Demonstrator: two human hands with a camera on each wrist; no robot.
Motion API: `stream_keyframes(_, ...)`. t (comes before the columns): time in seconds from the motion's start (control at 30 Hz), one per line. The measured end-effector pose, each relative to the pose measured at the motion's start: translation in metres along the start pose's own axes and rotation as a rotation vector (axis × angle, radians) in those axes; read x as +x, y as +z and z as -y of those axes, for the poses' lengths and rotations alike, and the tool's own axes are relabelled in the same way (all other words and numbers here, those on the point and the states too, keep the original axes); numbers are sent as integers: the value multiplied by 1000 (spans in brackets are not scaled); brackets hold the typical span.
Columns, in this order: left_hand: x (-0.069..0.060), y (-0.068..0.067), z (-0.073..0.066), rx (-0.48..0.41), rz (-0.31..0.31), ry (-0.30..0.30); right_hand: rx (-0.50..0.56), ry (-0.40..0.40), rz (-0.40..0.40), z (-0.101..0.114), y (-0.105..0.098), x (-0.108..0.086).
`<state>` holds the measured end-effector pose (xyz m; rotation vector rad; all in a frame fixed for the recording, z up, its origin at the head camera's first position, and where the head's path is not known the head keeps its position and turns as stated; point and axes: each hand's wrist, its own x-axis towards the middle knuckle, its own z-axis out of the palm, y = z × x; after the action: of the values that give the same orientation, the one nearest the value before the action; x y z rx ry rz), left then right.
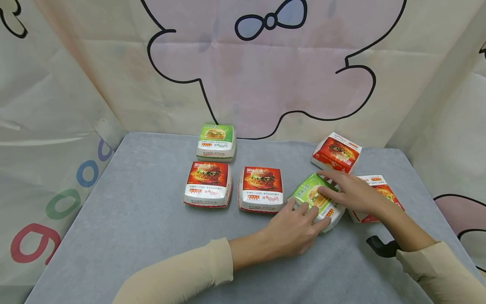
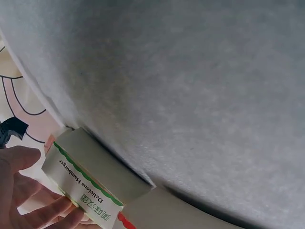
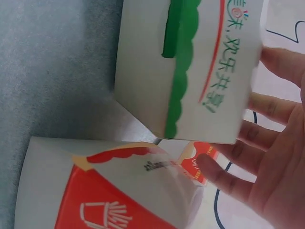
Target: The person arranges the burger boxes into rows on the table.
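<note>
In the head view a green-and-white burger box (image 1: 318, 197) lies turned at an angle on the table, between both hands. The left hand (image 1: 294, 230) touches its near left side, fingers spread over the top. From the right, the right hand (image 1: 351, 192) reaches over its top and far edge, fingers extended. The left wrist view has the box (image 2: 86, 181) beside the fingers of the left hand (image 2: 33, 200). In the right wrist view the box (image 3: 190, 71) stands close, the right hand's fingers (image 3: 267, 138) along its edge.
Two red-and-white boxes (image 1: 207, 184) (image 1: 261, 188) sit left of the hands, with a green box (image 1: 215, 142) behind. Two more red boxes (image 1: 336, 153) (image 1: 381, 198) lie at the right, one partly under the right forearm. A patterned cloth (image 1: 265, 76) hangs behind the table.
</note>
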<state>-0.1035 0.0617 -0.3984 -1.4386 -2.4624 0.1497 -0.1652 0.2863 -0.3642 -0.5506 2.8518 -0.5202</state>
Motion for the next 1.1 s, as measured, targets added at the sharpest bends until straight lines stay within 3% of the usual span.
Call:
stream_keyframes(0.2, -1, 1, 1, 7, 14, -1, 116, -64, 8, -4, -1, 2)
stream_keyframes(0.4, -1, 2, 4, -5, 21, -7, 141, -114, 4, -6, -1, 3)
stream_keyframes(0.8, -2, 1, 3, -57, 49, 4, 118, -70, -16, -9, -1, 2)
stream_keyframes(1.1, -4, 1, 3, -15, 26, -16, 114, -44, -14, -8, 0, 2)
